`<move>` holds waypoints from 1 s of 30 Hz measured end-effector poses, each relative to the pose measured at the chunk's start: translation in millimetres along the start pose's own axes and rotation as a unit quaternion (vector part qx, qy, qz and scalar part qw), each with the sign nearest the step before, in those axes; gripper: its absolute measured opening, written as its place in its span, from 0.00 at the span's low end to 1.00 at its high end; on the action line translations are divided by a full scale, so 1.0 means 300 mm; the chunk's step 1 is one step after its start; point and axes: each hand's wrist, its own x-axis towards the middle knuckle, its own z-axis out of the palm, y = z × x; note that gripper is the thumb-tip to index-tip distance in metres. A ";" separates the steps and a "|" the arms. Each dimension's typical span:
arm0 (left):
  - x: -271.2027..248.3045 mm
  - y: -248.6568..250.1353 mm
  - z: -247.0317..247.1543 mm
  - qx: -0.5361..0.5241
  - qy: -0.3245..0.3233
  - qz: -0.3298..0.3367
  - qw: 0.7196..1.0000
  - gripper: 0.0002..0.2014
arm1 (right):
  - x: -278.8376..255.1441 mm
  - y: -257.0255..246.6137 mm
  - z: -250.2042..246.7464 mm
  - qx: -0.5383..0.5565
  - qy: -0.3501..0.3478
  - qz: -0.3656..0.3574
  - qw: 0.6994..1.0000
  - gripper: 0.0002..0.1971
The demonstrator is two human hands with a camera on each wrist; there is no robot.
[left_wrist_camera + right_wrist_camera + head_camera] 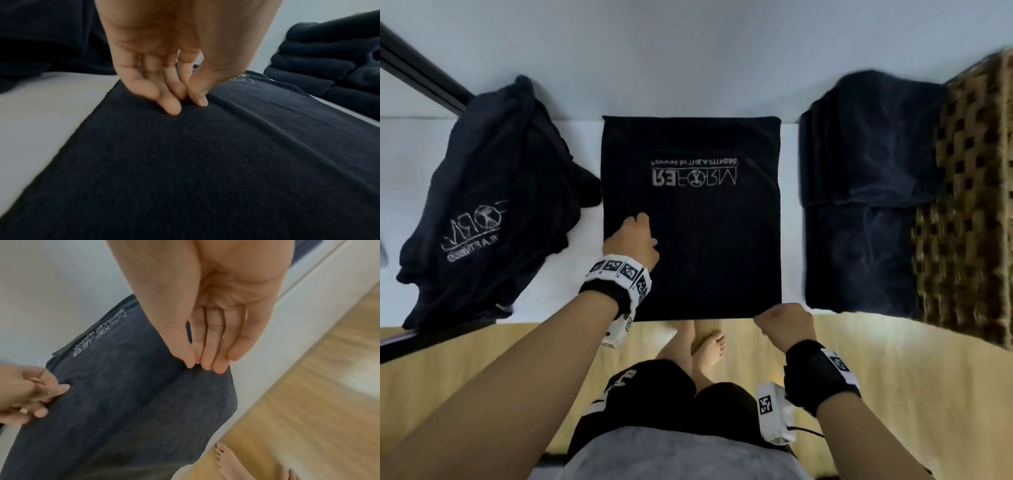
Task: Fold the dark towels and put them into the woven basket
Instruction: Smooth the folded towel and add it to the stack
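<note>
While both hands work its edges, a dark towel (691, 219) lies flat on the white table (791, 164), logo side up.

Over by the towel's left edge the left hand (633, 243) pinches a small ridge of cloth between thumb and fingertips (170, 105), the other fingers bunched close alongside. At the near right corner, right at the table's front edge, the right hand (784, 325) nips the fabric between thumb and curled fingers (207, 363). A crumpled heap of unfolded towels (493, 202) sits to the left, just touching the flat one. To the right, apart from it, a stack of folded towels (866, 192) rests against the woven basket (969, 205); whether it sits inside the basket I cannot tell. Bare feet (709, 346) show on the wooden floor (893, 377) below.
</note>
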 end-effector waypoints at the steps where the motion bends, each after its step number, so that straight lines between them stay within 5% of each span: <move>1: -0.009 -0.005 0.006 -0.022 0.012 -0.005 1.000 0.10 | 0.003 0.011 0.007 0.019 0.013 0.005 1.000 0.14; 9: -0.165 -0.138 0.004 -0.216 0.080 -0.034 0.973 0.05 | -0.011 0.050 0.084 0.113 0.094 0.015 0.989 0.11; 14: -0.369 -0.292 0.063 -0.139 -0.047 -0.166 0.975 0.10 | -0.005 0.080 0.127 0.187 0.129 0.020 0.974 0.09; 18: -0.454 -0.354 0.161 -0.191 -0.123 -0.264 0.938 0.11 | -0.004 0.105 0.152 0.265 0.154 0.037 0.951 0.16; 21: -0.459 -0.333 0.223 -0.374 -0.073 -0.289 0.878 0.17 | 0.007 0.125 0.165 0.275 0.158 0.024 0.948 0.15; 24: -0.437 -0.310 0.235 -0.463 -0.059 -0.299 0.832 0.11 | 0.015 0.136 0.172 0.273 0.162 0.003 0.948 0.14; 30: -0.432 -0.335 0.205 -0.452 -0.089 -0.274 0.844 0.05 | 0.002 0.128 0.134 0.277 0.164 -0.044 0.946 0.08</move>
